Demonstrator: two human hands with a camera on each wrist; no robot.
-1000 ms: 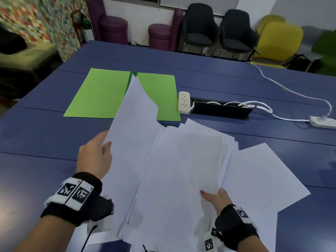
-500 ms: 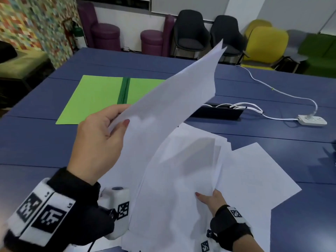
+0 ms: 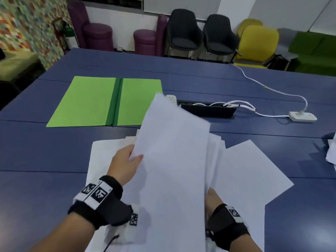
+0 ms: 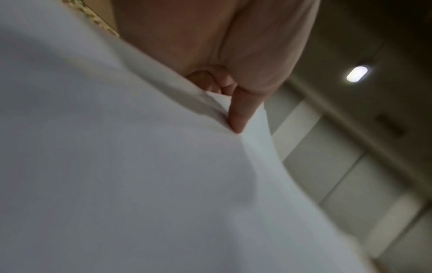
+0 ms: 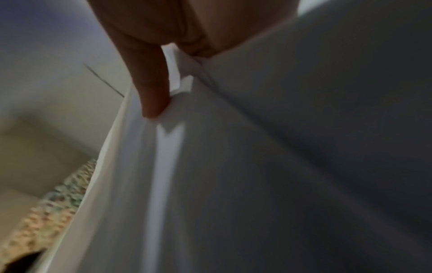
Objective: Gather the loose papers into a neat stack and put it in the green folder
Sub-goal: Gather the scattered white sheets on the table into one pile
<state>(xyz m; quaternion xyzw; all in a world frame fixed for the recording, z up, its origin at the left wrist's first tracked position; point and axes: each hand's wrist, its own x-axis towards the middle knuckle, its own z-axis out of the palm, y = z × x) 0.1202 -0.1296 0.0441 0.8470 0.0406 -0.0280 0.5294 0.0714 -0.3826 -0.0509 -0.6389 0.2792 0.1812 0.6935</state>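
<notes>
The green folder [image 3: 87, 100] lies open and flat on the blue table [image 3: 36, 151], far left of my hands. My left hand [image 3: 134, 155] pinches the left edge of a white sheet [image 3: 172, 170] that slants over the pile. In the left wrist view its thumb [image 4: 238, 118] presses into that sheet [image 4: 117, 166]. My right hand [image 3: 211, 195] is mostly hidden under the papers and grips their near edge. In the right wrist view its thumb [image 5: 151, 92] clamps several sheet edges [image 5: 177, 129]. More loose sheets [image 3: 251, 170] lie fanned out on the table to the right.
A black cable box [image 3: 207, 110] with white cords sits just beyond the papers, with a white socket block [image 3: 171, 98] at its left end. A power strip [image 3: 302, 116] lies far right. Another paper [image 3: 331, 153] shows at the right edge. Chairs [image 3: 183, 33] line the far side.
My left hand has brought its sheet down from high in the air to lie slanted over the pile. My right hand has stayed at the pile's near edge.
</notes>
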